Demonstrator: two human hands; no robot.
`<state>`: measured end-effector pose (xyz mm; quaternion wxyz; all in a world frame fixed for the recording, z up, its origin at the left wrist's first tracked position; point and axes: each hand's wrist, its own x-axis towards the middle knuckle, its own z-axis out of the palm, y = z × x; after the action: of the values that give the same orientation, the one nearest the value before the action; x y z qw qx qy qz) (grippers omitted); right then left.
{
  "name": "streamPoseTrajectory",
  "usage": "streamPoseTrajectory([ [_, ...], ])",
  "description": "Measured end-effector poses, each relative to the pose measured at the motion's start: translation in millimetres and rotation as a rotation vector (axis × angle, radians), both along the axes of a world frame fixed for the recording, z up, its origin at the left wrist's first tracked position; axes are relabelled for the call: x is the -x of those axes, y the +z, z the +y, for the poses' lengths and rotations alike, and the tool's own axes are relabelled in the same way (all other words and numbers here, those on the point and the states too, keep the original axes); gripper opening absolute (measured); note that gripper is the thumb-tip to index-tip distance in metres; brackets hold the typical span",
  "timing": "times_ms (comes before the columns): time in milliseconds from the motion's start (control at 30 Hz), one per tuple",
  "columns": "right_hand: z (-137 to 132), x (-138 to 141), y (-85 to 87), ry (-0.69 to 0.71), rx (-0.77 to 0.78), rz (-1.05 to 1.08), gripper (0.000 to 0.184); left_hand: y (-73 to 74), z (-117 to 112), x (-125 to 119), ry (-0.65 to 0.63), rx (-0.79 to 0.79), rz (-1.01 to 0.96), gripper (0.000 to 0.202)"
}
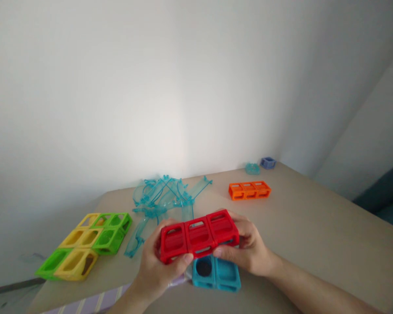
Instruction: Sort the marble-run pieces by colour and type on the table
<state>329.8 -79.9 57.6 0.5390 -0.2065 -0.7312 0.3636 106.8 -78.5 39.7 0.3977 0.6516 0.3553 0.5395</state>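
Between my two hands is a row of three joined red cube frames [198,233], tilted up a little at its right end. My left hand [159,264] grips the left end, thumb along the lower edge. The right end is held by my right hand [249,248], its thumb at the front and fingers behind. Below the red row, partly covered by it, two joined blue cube frames [225,274] sit on the table; one shows a dark round opening.
On the left lie joined yellow and green cube frames [80,240]. Behind my hands is a pile of clear teal track pieces [163,198]. An orange three-cube row [249,190], a small teal piece [252,168] and a blue-violet cube [268,163] are farther back. A wall [183,87] rises behind the table.
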Motion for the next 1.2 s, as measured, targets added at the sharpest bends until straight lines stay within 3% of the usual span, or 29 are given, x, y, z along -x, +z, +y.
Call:
streamPoseTrajectory([
  [267, -2.1, -1.5, 0.3, -0.002, -0.013, -0.02, 0.022, 1.3, -3.0, 2.8, 0.036, -0.073, 0.032, 0.039],
  [633, -2.3, -2.3, -4.4, -0.07, -0.094, -0.12, 0.026, 1.4, -1.6, -2.3, 0.028, 0.074, -0.038, 0.049],
  [900, -2.9, 0.4, -10.6, -0.206, -0.205, -0.232, 0.023, -3.9, 8.5, 6.2, -0.139, -0.063, -0.063, 0.051],
  [1067, -2.4, 1.3, -14.1, -0.292, -0.223, -0.284, 0.026, -5.6, 10.1, 9.3, -0.082, -0.127, 0.015, 0.042],
  [1200, -2.3, 2.5, -10.2, -0.264, -0.264, -0.288, 0.029, -3.4, 9.6, 9.2, -0.074, -0.132, 0.046, 0.042],
])
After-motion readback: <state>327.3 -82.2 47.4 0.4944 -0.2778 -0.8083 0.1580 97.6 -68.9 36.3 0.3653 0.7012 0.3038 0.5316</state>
